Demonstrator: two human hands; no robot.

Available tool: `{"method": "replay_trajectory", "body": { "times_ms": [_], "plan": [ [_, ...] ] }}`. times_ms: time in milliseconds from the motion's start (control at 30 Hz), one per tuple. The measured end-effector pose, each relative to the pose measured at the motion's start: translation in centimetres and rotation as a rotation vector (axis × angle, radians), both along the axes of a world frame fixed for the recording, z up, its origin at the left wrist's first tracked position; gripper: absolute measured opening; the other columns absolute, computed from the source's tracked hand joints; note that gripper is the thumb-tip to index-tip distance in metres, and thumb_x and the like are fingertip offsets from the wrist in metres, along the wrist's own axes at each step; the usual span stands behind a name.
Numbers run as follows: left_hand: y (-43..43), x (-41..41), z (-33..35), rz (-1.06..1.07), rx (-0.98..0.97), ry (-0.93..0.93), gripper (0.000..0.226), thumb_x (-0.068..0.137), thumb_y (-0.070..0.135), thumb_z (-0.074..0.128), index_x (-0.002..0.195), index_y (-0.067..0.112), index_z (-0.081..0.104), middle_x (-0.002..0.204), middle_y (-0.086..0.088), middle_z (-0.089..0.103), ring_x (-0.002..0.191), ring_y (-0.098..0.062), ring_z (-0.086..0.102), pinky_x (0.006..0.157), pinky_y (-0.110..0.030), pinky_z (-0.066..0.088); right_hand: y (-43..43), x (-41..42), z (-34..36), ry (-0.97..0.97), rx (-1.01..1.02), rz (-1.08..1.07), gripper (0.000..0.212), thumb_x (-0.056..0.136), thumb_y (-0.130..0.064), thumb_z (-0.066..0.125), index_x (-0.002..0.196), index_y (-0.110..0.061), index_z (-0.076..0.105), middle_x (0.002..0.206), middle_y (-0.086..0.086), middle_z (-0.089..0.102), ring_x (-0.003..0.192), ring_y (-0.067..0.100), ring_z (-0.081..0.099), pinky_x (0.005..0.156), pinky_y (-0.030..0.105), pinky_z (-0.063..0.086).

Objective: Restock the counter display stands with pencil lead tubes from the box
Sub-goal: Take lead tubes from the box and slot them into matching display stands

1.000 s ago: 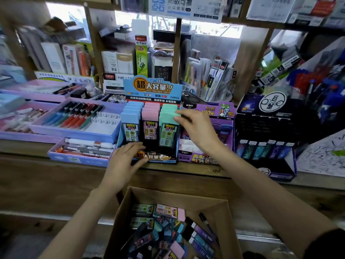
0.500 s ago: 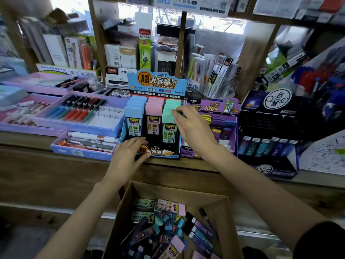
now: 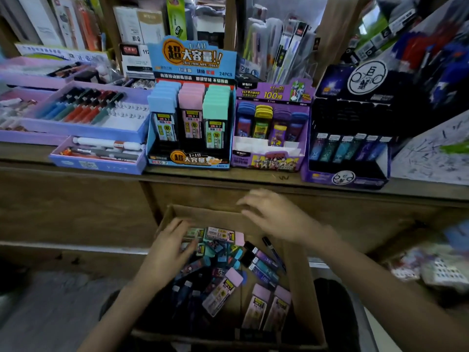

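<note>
head view: left hand (image 3: pixel 168 252) in box (image 3: pixel 302 288), grip unclear; right hand (image 3: pixel 276 219) spread open. might grab wrong-colour tubes (image 3: pixel 220 290), jumbled.

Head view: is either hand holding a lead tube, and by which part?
Right hand hovers open over the box, holding nothing. Left hand rests on the tubes in the box; a grip cannot be told.

Stationery shop, viewed over a worn wooden counter (image 3: pixel 76 199): a blue cardboard display stand (image 3: pixel 190 57) marked 24PCS, a purple cardboard display stand (image 3: pixel 269 161) marked 100 and a dark purple cardboard display stand (image 3: pixel 345 177) sit side by side next to lilac pen trays (image 3: pixel 83 129); boxed and bagged stock (image 3: pixel 138 29) crowds the wooden shelving (image 3: pixel 330 34) behind; below, a brown cardboard box (image 3: pixel 302 288) of loose lead tubes (image 3: pixel 220 293)
</note>
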State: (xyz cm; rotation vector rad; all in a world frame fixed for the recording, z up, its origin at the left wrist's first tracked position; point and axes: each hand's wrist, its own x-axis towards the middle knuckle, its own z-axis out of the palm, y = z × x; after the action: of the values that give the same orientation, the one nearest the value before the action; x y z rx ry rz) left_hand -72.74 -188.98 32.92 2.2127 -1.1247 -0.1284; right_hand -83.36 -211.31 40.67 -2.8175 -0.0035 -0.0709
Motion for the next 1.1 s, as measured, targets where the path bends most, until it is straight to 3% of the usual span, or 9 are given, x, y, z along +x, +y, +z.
{"method": "replay_trajectory", "body": {
  "times_ms": [100,300,400,500,633,767,867,967,1100],
  "plan": [
    [0.2,-0.3,-4.5,0.059,0.121,0.168,0.03,0.089,0.019,0.061,0.118,0.012,0.058,0.122,-0.003,0.052,0.112,-0.018,0.054,0.09,-0.022,0.038,0.3,-1.6,-5.5,0.188,0.12,-0.092,0.026,0.097,-0.025,0.046,0.117,-0.015,0.06,0.11,0.002,0.061,0.102,0.016,0.056,0.087,0.034,0.047],
    [0.6,-0.1,-11.0,0.207,0.342,0.447,0.051,0.087,0.019,0.063,0.134,0.01,0.044,0.133,-0.017,0.045,0.121,-0.032,0.047,0.097,-0.03,0.037,1.3,-0.7,-15.8,0.432,0.4,-0.389,0.023,0.095,-0.019,0.052,0.112,-0.01,0.064,0.114,0.006,0.066,0.104,0.019,0.06,0.088,0.031,0.049],
    [0.8,-0.3,-12.5,0.256,0.337,0.528,0.057,0.086,0.017,0.066,0.136,0.01,0.041,0.138,-0.017,0.038,0.126,-0.031,0.043,0.103,-0.032,0.034,2.2,0.9,-18.6,0.457,0.613,-0.65,0.024,0.093,-0.022,0.056,0.092,0.0,0.066,0.09,0.01,0.066,0.087,0.019,0.06,0.075,0.028,0.044],
    [0.7,-0.2,-13.3,0.283,0.305,0.528,0.059,0.083,0.016,0.069,0.136,0.011,0.042,0.135,-0.015,0.041,0.125,-0.029,0.044,0.103,-0.033,0.035,3.7,2.7,-20.1,0.461,0.837,-0.799,0.034,0.09,-0.031,0.06,0.069,-0.008,0.048,0.066,0.005,0.045,0.064,0.017,0.045,0.061,0.029,0.029],
    [0.5,0.1,-13.9,0.336,0.279,0.569,0.06,0.079,0.017,0.073,0.132,0.011,0.046,0.133,-0.014,0.043,0.124,-0.029,0.045,0.103,-0.034,0.035,5.4,4.4,-22.0,0.41,1.045,-0.985,0.034,0.086,-0.04,0.064,0.094,-0.009,0.055,0.088,0.004,0.058,0.087,0.023,0.057,0.071,0.027,0.041],
    [0.1,0.4,-14.6,0.374,0.33,0.582,0.05,0.079,0.022,0.073,0.122,0.01,0.052,0.128,-0.014,0.046,0.121,-0.03,0.045,0.1,-0.037,0.036,5.6,5.2,-22.7,0.347,1.145,-1.092,0.038,0.083,-0.023,0.07,0.115,-0.006,0.057,0.112,0.009,0.062,0.105,0.028,0.058,0.092,0.034,0.047],
    [-0.3,0.5,-14.9,0.377,0.377,0.6,0.047,0.079,0.024,0.074,0.119,0.009,0.054,0.127,-0.013,0.048,0.118,-0.029,0.045,0.098,-0.036,0.036,5.1,5.0,-22.5,0.367,1.2,-1.081,0.018,0.083,-0.017,0.07,0.091,-0.006,0.059,0.093,0.008,0.062,0.086,0.023,0.058,0.076,0.031,0.046],
    [-0.3,0.6,-15.0,0.357,0.402,0.594,0.046,0.079,0.024,0.073,0.119,0.007,0.055,0.126,-0.014,0.049,0.117,-0.029,0.047,0.096,-0.034,0.037,4.6,4.4,-22.2,0.399,1.211,-1.066,0.021,0.085,-0.016,0.068,0.099,-0.004,0.059,0.095,0.007,0.061,0.079,0.017,0.057,0.059,0.025,0.045],
    [-0.1,0.5,-14.7,0.363,0.376,0.543,0.032,0.088,0.021,0.064,0.114,0.003,0.057,0.122,-0.019,0.052,0.109,-0.03,0.053,0.088,-0.031,0.038,3.8,3.4,-21.7,0.528,1.199,-1.069,0.026,0.086,-0.023,0.066,0.102,-0.003,0.061,0.097,0.007,0.063,0.072,0.014,0.054,0.06,0.026,0.044]
  ]
}}
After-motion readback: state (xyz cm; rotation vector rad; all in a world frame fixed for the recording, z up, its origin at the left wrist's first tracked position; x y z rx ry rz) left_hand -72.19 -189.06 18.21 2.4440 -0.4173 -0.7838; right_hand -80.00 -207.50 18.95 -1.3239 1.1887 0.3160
